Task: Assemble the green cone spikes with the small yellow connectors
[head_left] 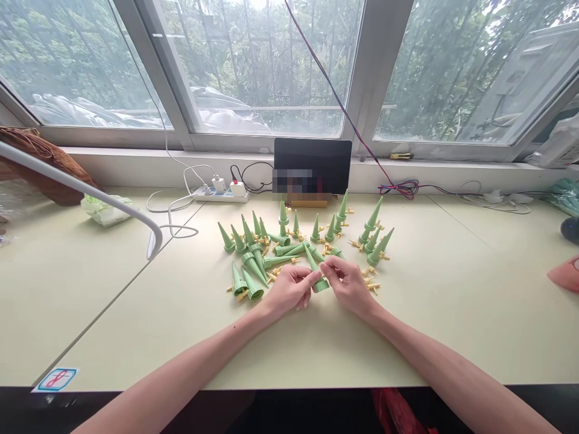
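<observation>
A green plastic plant-watering spike [311, 259] is in my left hand [294, 287], its tip pointing away and its wide collar toward me. The fingers of that hand are closed around it near the collar. My right hand [347, 282] is closed in a pinch against the spike's right side; whatever lies between its fingertips is hidden. Beyond both hands lie several loose green spikes [257, 266] with small yellow valve pieces [373, 287] scattered among them. Other spikes [379, 248] stand upright, several with yellow pieces sticking out at the collar.
A dark screen [312, 163] stands at the back behind the spikes. To its left are a white power strip [221, 194] and cables. A white lamp arm [154, 241] reaches in from the left, near a green-white packet [108, 210]. Red-blue wires [400, 188] lie at the back right.
</observation>
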The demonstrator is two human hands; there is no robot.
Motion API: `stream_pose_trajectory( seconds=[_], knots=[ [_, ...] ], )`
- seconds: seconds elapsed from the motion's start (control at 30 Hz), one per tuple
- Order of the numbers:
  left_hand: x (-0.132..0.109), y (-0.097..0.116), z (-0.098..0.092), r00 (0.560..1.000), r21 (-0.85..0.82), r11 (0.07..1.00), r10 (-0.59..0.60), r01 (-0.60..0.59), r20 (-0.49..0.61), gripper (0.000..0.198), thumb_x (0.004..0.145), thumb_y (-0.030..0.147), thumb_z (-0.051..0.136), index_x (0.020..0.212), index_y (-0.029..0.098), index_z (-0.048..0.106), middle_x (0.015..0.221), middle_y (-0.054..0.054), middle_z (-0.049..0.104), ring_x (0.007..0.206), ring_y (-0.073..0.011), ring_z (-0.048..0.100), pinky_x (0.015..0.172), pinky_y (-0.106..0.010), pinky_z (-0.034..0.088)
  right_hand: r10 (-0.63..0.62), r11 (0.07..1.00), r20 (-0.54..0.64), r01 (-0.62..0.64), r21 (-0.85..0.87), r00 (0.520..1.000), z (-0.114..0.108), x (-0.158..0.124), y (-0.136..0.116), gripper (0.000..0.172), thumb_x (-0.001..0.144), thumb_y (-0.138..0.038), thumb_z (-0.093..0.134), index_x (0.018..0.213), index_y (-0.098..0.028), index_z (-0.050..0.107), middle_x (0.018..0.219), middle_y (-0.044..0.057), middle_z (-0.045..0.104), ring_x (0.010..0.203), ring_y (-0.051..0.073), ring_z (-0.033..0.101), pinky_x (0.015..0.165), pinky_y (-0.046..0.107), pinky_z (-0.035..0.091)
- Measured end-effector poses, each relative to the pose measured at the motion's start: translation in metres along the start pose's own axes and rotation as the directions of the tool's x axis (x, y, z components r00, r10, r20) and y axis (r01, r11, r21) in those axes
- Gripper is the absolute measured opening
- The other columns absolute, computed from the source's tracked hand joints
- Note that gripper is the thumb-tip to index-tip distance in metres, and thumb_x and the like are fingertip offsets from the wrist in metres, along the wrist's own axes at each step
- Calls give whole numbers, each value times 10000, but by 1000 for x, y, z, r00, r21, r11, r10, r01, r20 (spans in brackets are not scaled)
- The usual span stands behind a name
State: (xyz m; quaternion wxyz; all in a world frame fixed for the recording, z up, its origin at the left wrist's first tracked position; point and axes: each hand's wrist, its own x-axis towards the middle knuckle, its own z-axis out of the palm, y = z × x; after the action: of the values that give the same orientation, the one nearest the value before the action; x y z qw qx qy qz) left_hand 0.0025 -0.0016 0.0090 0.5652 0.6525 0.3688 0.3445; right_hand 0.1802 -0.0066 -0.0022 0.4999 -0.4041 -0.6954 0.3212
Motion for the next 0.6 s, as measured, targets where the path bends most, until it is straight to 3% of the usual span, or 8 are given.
stream_pose_trajectory(
  seconds=[0.13,0.2,0.3,0.4,0.47,0.6],
  knots=[
    [-1,-1,1,997,122,990,72,-68,-25,508,957,482,550,560,177,467,404,32,481,355,-85,418,410,-225,328,20,1000,0,-20,6,1000,1,0,-1,338,980,-349,520,684,-199,453,612,-41,354,531,105,293,484,264,241],
    [-1,-3,1,980,273,949,186,-159,-76,502,961,440,558,546,178,451,444,22,484,422,-97,443,450,-236,341,39,999,-2,-39,10,999,1,0,-1,344,976,-356,522,679,-200,446,608,-41,353,525,104,293,479,265,236],
    [1,-9,0,888,552,761,453,-340,-77,450,954,363,594,564,166,487,550,10,488,529,-103,419,517,-253,325,70,998,-12,-70,7,997,1,-1,-1,353,970,-365,523,670,-201,439,603,-39,356,531,107,304,486,265,246],
    [2,-11,-1,818,659,620,575,-425,-13,382,958,311,600,611,163,533,609,12,485,552,-99,383,533,-258,307,96,995,-23,-96,-2,995,2,-1,0,363,968,-374,519,660,-200,438,596,-41,351,534,108,308,495,267,255],
    [2,-10,-2,826,649,632,563,-423,-9,389,961,298,597,603,162,529,606,12,488,554,-98,397,534,-253,317,105,994,-23,-105,-7,994,2,-1,-1,364,966,-381,519,661,-199,443,594,-42,351,533,108,311,498,267,256],
    [0,-3,1,905,525,783,422,-332,-58,457,965,337,584,548,165,506,568,0,520,557,-106,470,529,-237,368,103,995,-13,-103,-9,995,2,0,-2,362,967,-392,526,670,-198,451,601,-42,362,540,109,319,502,267,262]
  ],
)
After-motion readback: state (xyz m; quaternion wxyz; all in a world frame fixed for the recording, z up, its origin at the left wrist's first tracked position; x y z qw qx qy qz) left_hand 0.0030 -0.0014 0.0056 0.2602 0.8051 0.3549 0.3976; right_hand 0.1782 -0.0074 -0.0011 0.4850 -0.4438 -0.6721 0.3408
